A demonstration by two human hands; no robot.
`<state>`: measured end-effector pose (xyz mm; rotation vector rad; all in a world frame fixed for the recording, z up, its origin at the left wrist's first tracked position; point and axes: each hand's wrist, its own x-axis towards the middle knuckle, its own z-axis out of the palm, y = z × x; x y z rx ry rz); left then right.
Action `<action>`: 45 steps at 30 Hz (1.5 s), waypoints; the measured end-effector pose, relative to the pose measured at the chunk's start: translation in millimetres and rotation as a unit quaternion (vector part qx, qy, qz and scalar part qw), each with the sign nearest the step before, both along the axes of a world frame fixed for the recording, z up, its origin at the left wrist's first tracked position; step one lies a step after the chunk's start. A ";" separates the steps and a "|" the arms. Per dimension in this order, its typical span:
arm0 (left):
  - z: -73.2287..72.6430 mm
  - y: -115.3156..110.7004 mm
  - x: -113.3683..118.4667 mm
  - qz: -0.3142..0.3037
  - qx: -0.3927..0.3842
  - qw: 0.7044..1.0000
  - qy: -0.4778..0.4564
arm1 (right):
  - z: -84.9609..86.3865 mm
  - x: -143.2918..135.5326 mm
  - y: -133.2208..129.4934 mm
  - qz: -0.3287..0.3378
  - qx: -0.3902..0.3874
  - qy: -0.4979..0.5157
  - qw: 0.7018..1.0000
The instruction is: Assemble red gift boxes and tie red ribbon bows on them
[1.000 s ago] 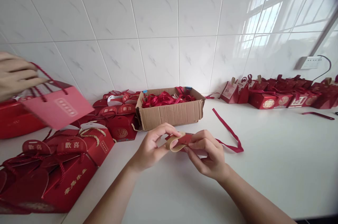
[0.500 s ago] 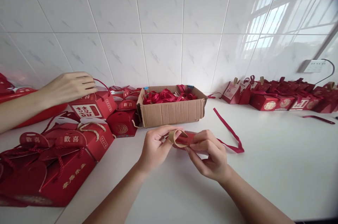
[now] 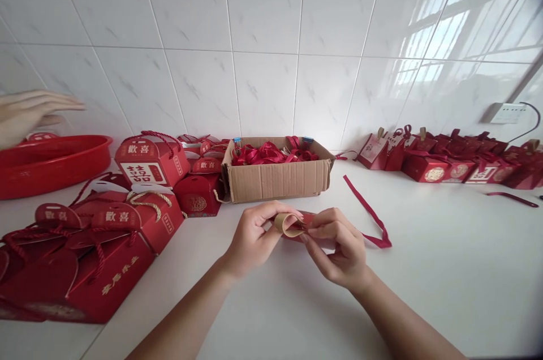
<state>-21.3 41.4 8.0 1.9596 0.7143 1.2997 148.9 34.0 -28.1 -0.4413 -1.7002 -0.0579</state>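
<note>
Both hands meet over the white table, just in front of the cardboard box. My left hand (image 3: 253, 238) is closed on a tan loop (image 3: 285, 225), pinching its left side. The fingers of my right hand (image 3: 339, 241) are pinched at the loop's right end, where it meets a red piece (image 3: 307, 217) lying behind and partly hidden by the fingers. A dark red ribbon (image 3: 368, 207) runs out to the right from behind my right hand and bends on the table.
The cardboard box (image 3: 278, 180) holds red ribbons. Red gift boxes (image 3: 123, 269) stand at the left, beside a red basin (image 3: 55, 170). Another person's hand (image 3: 38, 114) is above the basin. Small red boxes (image 3: 428, 168) line the wall at the right.
The other person's hand has left the red gift box and moved left over the basin. The tan loop's ends are closer together. The view has shifted slightly.
</note>
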 end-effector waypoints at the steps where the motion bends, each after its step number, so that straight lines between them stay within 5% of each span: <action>1: -0.3 0.2 -0.3 0.000 0.002 1.000 0.003 | 0.0 0.0 0.0 0.000 0.000 0.000 1.000; 25: -4.9 0.7 -1.4 -0.033 -0.083 0.996 -0.019 | 2.4 -3.2 -2.7 -0.005 0.020 -0.009 1.000; 36: -4.8 -0.5 -1.9 -0.014 -0.011 1.000 -0.016 | 0.6 -5.1 -2.6 -0.015 0.016 0.009 1.000; 45: -2.4 -1.3 -4.4 -0.058 0.010 0.998 -0.008 | 3.5 -5.0 -3.1 -0.020 0.015 0.016 1.000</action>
